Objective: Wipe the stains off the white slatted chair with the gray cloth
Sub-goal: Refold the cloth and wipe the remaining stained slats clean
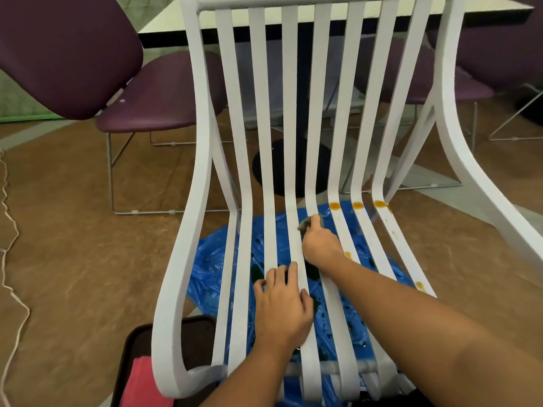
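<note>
At the bend where seat meets back on the white slatted chair (202, 142), your right hand (320, 242) grips the gray cloth (305, 223) against a middle slat. Your left hand (282, 304) rests on the slats nearer the seat's front edge, fingers relaxed and holding nothing. Orange stains (334, 205) mark the right-side slats, and a blue plastic sheet (211, 259) lies beneath.

Setting read as an office meeting or break room rather than a home; a white-topped table (164, 23) with a black edge stood on a single dark pedestal base (262, 168); matching purple padded chairs (158, 95) on thin wire legs were drawn up round it, a further one at right (473, 83); the floor (73, 230) was plain brown; a blue plastic sheet (211, 259) lay spread on it beneath the white slatted chair (195, 195).
</note>
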`<state>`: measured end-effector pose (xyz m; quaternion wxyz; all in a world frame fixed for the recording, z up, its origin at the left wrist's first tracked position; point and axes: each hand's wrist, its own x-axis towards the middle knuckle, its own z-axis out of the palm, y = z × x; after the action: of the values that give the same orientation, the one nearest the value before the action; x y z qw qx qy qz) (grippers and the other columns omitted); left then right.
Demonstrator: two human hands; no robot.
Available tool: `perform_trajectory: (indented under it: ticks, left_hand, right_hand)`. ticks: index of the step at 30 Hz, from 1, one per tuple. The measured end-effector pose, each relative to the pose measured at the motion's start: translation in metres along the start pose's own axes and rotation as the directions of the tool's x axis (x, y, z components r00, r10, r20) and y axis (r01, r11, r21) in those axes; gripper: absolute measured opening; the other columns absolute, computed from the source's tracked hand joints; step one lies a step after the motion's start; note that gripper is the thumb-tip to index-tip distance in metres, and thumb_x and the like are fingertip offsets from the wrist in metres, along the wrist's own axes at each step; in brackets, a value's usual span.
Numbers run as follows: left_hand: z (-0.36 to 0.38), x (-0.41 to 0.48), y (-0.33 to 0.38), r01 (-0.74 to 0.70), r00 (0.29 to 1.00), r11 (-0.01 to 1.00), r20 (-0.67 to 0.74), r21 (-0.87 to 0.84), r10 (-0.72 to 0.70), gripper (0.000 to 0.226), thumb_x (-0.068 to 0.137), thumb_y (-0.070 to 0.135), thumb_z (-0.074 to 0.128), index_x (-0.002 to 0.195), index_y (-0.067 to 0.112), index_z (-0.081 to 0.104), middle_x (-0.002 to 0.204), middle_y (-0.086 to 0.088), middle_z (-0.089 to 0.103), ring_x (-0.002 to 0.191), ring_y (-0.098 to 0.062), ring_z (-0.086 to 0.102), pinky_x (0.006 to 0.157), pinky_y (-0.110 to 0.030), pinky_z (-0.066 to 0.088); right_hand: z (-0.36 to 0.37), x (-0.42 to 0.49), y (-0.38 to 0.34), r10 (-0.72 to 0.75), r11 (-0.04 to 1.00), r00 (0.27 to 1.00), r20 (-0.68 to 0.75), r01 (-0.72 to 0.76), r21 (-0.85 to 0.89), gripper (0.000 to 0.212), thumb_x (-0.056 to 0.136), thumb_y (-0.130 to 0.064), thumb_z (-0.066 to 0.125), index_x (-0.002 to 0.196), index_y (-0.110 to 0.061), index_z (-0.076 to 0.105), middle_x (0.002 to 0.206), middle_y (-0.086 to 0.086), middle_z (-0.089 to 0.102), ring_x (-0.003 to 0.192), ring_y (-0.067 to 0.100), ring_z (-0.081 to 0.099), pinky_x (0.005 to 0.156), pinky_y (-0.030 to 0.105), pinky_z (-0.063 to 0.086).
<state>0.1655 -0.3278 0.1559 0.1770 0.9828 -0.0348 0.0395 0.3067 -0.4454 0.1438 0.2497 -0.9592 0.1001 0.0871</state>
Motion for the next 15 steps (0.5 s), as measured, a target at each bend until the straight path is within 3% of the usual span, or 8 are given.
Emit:
perform_trajectory:
  ticks: [4,7,11,15]
  left_hand:
    - [-0.003,-0.002,0.0,0.021,1.0,1.0,-0.004,-0.02,-0.021,0.072,0.095,0.037,0.036,0.16,0.026,0.009,0.145,0.004,0.041,0.132,-0.017,0.041,0.109,-0.043,0.035]
    - [-0.004,0.0,0.001,0.033,0.999,0.999,0.014,-0.004,-0.033,0.071,0.097,0.033,0.039,0.161,0.026,0.007,0.149,0.002,0.038,0.135,-0.018,0.04,0.109,-0.043,0.036]
    - [-0.004,0.0,-0.002,-0.012,0.999,0.999,0.039,0.041,0.01,0.057,0.098,0.031,0.041,0.153,0.031,0.029,0.145,0.004,0.044,0.131,-0.017,0.044,0.102,-0.042,0.037]
    - [-0.003,-0.001,-0.002,-0.047,0.999,0.997,-0.004,0.063,0.048,0.028,0.097,0.03,0.042,0.118,0.032,0.061,0.125,0.011,0.056,0.116,-0.014,0.053,0.093,-0.039,0.039]
  right_hand:
    - [0.003,-0.036,0.006,0.0,1.0,1.0,0.001,0.0,0.008,0.023,0.097,-0.018,0.043,0.115,-0.025,0.031,0.094,0.011,0.064,0.076,0.026,0.06,0.059,0.039,0.048]
    - [0.002,-0.063,0.012,0.002,1.0,1.0,0.008,-0.002,0.01,0.021,0.097,-0.018,0.042,0.112,-0.027,0.032,0.096,0.011,0.063,0.079,0.027,0.06,0.062,0.04,0.05]
    - [0.004,-0.101,0.018,0.024,1.0,1.0,0.0,-0.024,-0.001,0.023,0.099,-0.019,0.042,0.118,-0.027,0.032,0.098,0.011,0.061,0.079,0.027,0.062,0.069,0.042,0.056]
    - [0.008,-0.136,0.024,0.057,0.998,0.998,-0.038,-0.056,0.031,0.034,0.101,-0.022,0.04,0.131,-0.024,0.026,0.102,0.014,0.059,0.076,0.028,0.063,0.065,0.04,0.054]
